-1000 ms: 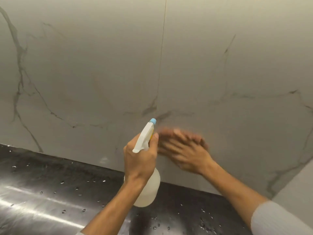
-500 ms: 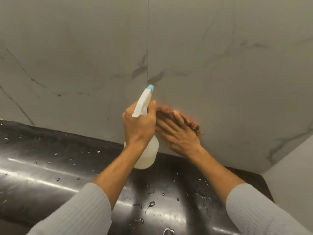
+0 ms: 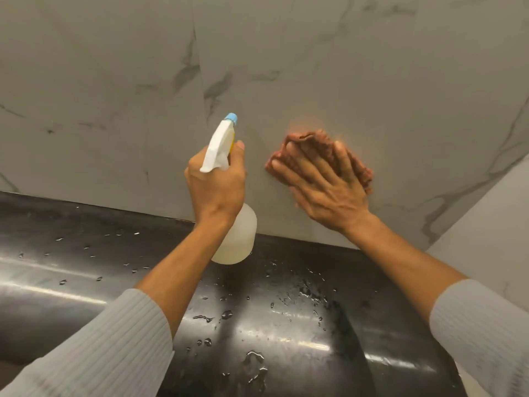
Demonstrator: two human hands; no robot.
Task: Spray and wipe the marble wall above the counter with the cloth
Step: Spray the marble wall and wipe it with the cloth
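Illumination is moderate, warm and even across the marble wall (image 3: pixel 372 81), dimming toward the upper corners. Long streaks of glare run across the wet black desk (image 3: pixel 71 287), and droplets catch highlights. Focus is generally sharp; the cloth (image 3: pixel 359 167) shows slight motion blur at its edges. Wide-angle distortion bends the desk's line and wall seams.

A glossy black stone worktop (image 3: pixel 86 305) runs beneath the wall, catching long streaks of light. Clear water droplets (image 3: pixel 226 314) lie scattered over it, thickest toward 5 o'clock, with a larger puddle (image 3: pixel 254 365) at 6 o'clock.
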